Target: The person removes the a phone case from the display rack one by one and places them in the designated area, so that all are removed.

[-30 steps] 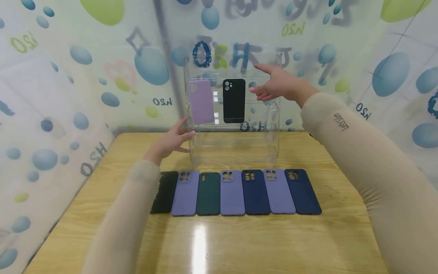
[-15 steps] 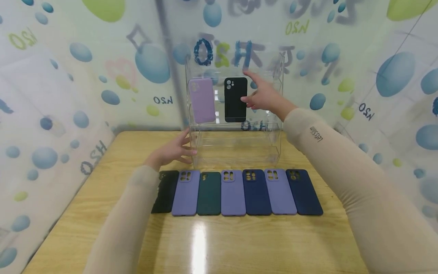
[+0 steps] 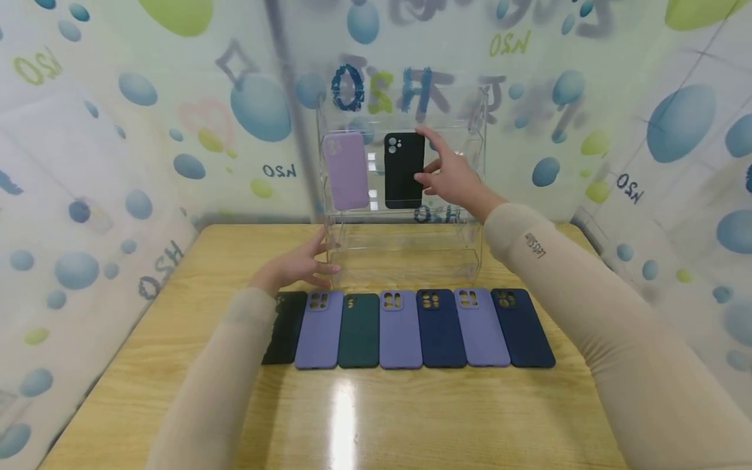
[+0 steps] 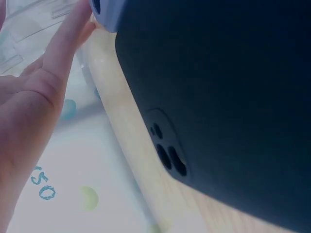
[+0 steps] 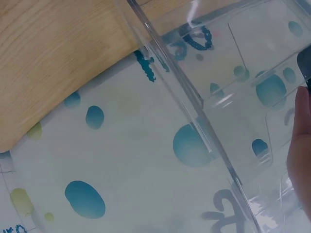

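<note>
A clear acrylic tiered rack (image 3: 470, 248) stands at the back of the wooden table (image 3: 411, 418). On its top tier lean a lilac phone case (image 3: 346, 171) and a black phone case (image 3: 403, 170). My right hand (image 3: 443, 173) is raised beside the black case, fingers straight, its thumb and forefinger at the case's right edge. My left hand (image 3: 302, 261) rests with straight fingers against the rack's lower left corner; the left wrist view shows these fingers (image 4: 63, 48) near the rack (image 4: 29, 24). A row of several phone cases (image 3: 405, 326) lies in front of the rack.
The row runs from a black case (image 3: 284, 326) under my left sleeve to a navy case (image 3: 523, 326) on the right. Bubble-patterned walls (image 3: 88, 196) close in the table on three sides. The left wrist view is filled by a dark case (image 4: 228, 97).
My right hand came down and left from beyond the rack's right side to the black case's right edge. My left hand slid slightly lower along the rack's left corner.
</note>
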Demonstrator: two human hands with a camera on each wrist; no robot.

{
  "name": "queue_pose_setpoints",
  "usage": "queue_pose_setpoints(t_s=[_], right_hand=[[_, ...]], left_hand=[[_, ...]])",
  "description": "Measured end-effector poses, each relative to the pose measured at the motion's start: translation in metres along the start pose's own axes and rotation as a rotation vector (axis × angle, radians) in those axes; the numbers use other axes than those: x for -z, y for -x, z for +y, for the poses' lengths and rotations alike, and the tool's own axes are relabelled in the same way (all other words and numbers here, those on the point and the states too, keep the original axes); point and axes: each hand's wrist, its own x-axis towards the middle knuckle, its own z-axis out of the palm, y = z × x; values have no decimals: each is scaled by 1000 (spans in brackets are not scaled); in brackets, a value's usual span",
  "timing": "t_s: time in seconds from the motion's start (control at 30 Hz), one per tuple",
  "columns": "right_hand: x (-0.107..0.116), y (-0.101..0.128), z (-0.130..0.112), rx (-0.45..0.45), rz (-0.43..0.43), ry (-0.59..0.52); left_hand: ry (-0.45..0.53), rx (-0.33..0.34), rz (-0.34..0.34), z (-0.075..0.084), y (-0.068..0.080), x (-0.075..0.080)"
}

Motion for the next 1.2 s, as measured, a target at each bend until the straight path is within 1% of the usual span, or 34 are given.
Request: queue_pose_setpoints(t_s=[0.17,0.3,0.47,0.67,0.77,1.0,1.1,1.2], right_hand=[[-7,-1,6,7,36,-32],[-10,0,7,-10,52,-48],[-10,0,6,-25,51,-58],[-11,-2,7,-22,68,-57],[-9,-2,5,0,88,-39],[3,-2,-11,52,126,12],[14,-1,-19,60,129,2],[29,2,-25,52,128,-3]], left_hand=[[-24,-6,6,0,0,-2],[-22,12,3,0,-1,-2],[-31,34,19,0,-1,-2],[-15,30,22,2,-1,-4],[-13,20,20,2,-1,-4],[18,40,23,1,-1,-5],[15,36,22,0,-1,-5],[9,37,32,1,-1,-5]])
